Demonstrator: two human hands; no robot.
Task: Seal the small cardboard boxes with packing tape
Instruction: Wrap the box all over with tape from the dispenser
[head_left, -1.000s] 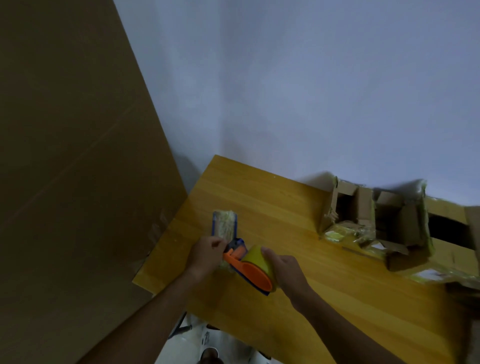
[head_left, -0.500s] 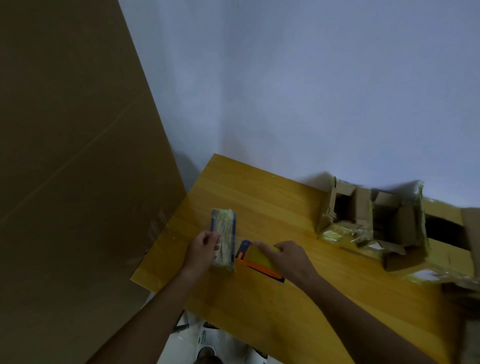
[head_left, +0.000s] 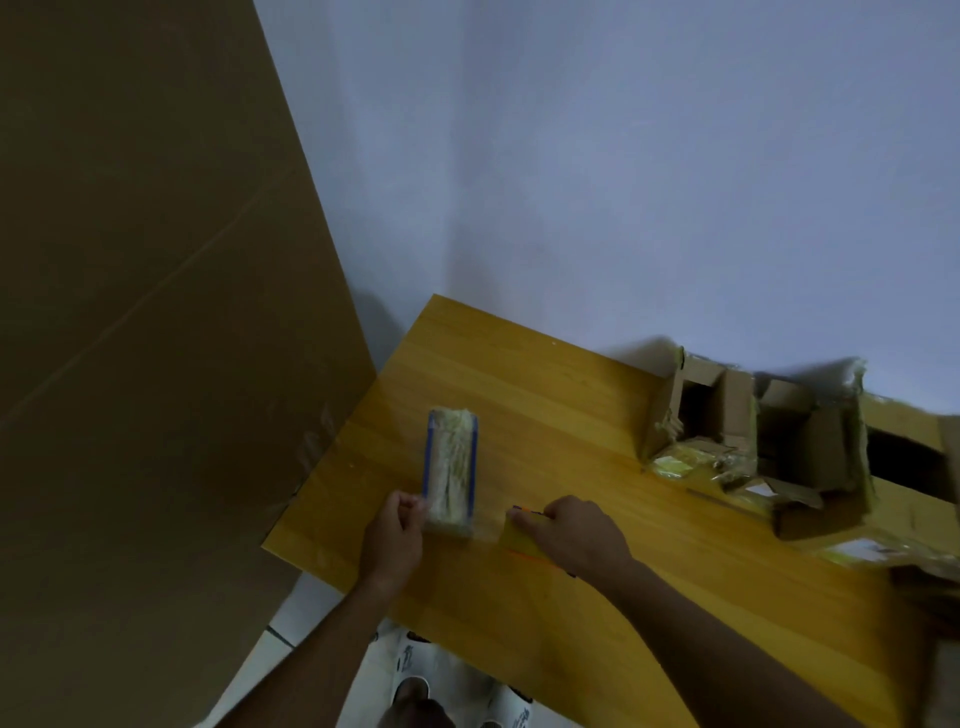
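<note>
Head view, nearest first: your shoes and a pale tiled floor (head_left: 291, 644) show below the bench (head_left: 519, 395) edge. Your left hand (head_left: 393, 540) pinches the near end of a small taped box (head_left: 451, 470), fingers curled on its left side; the box lies flat on the bench, long axis pointing away from you, blue edging down both sides, its top covered in wrinkled tape. Your right hand (head_left: 571, 535) presses down on the tape dispenser (head_left: 519, 540), just beside the box on the right, fingers curled over it; only a yellow face and an orange edge show.

Handling, as judgement: the box looks light and thin-walled, so it will slide under tape pull. Hold it by the end and side walls, not the taped top, which looks slick.

Farther back on the right, open cardboard boxes (head_left: 737, 415) sit in a cluster by the wall (head_left: 571, 182), flaps up, with torn yellowish tape on them. A large cardboard sheet (head_left: 145, 286) leans at the left.
</note>
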